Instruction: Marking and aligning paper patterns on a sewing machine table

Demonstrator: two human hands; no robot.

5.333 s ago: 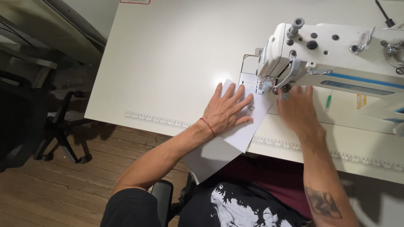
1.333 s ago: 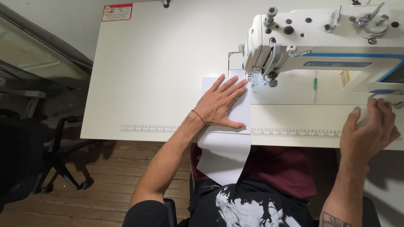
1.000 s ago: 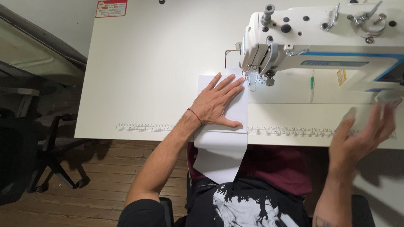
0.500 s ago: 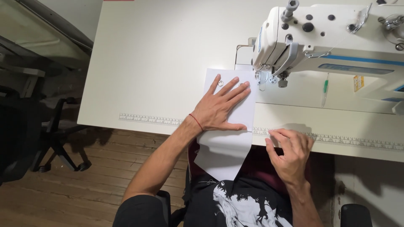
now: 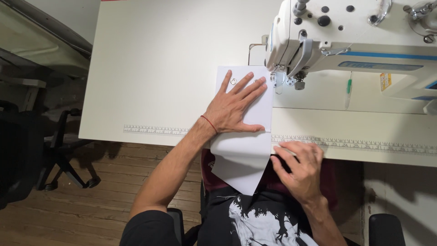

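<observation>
White fabric strip (image 5: 246, 136) smooth, flat under left hand (image 5: 236, 107); pointed end overhangs table (image 5: 150, 68).

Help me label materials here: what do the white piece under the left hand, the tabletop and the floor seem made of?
White piece: likely thin fabric, matte; its free end hangs limp. Tabletop: smooth cream laminate, probably, faint sheen. Floor: brown wood planks with visible grain.

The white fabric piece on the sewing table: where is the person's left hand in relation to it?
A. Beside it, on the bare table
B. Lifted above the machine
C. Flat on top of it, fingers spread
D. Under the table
C: the left hand lies flat on the white fabric piece with fingers spread, near the sewing machine.
</observation>
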